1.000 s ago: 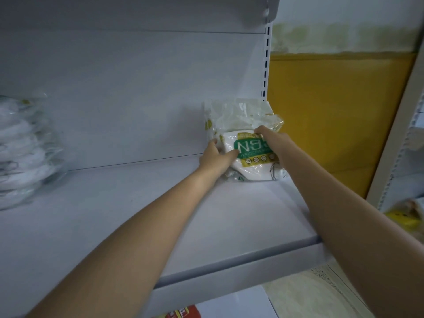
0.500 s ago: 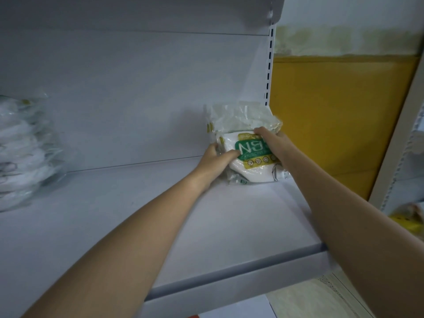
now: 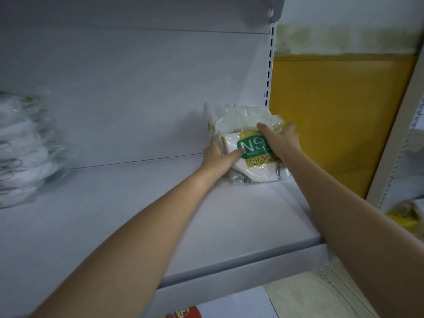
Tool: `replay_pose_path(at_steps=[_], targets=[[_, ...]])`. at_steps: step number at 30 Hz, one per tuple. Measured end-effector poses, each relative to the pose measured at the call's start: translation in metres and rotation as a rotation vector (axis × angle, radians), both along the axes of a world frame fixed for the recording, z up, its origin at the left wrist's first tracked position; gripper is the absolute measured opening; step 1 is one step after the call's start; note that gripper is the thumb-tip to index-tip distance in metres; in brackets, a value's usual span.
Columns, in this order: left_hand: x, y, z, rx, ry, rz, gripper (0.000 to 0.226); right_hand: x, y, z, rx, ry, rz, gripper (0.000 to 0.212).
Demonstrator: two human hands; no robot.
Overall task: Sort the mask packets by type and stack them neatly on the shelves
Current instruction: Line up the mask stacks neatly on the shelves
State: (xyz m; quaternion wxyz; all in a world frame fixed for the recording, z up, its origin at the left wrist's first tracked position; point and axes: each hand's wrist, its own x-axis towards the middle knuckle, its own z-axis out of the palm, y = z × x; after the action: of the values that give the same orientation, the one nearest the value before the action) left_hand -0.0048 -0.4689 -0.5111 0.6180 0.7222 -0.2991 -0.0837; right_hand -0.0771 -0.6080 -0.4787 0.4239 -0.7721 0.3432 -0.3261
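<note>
head view: nearest, at the bottom edge, a red-printed item (image 3: 186,313) is glimpsed below the white shelf (image 3: 206,226). two bare forearms are stretched across the shelf toward its right rear corner. there the front mask packet (image 3: 249,149), marked with a green and yellow label reading "n9", is held leaning upright. its left edge is gripped by the left hand (image 3: 218,157), with the thumb laid across the front. its upper right corner is grasped by the right hand (image 3: 283,141), with fingers curled over the crinkled top. more clear packets (image 3: 236,118) are seen stacked behind it against the back panel, and another flat packet (image 3: 243,180) is seen beneath it. at far left, a blurred pile of white masks (image 3: 25,148) is set on the same shelf, well apart. a slotted upright (image 3: 268,72) is found just beside the packets, and a yellow wall (image 3: 332,115) beyond it.
</note>
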Motion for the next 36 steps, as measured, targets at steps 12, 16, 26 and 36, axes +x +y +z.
replay_pose_path(at_steps=[12,16,26,36], targets=[[-0.001,0.008,0.001,0.141,-0.130,0.004,0.080,-0.007,0.017,-0.004,-0.744,0.323,0.123,0.059],[-0.005,0.020,0.017,0.143,-0.213,0.155,0.071,-0.010,0.021,0.001,-0.839,0.235,0.070,0.063],[0.024,0.184,0.079,0.188,-0.696,0.608,0.050,0.030,0.148,0.020,-1.117,0.032,0.508,0.073],[0.063,0.367,0.094,0.253,-0.778,1.015,0.046,0.111,0.336,0.068,-0.193,-0.158,0.863,0.055]])
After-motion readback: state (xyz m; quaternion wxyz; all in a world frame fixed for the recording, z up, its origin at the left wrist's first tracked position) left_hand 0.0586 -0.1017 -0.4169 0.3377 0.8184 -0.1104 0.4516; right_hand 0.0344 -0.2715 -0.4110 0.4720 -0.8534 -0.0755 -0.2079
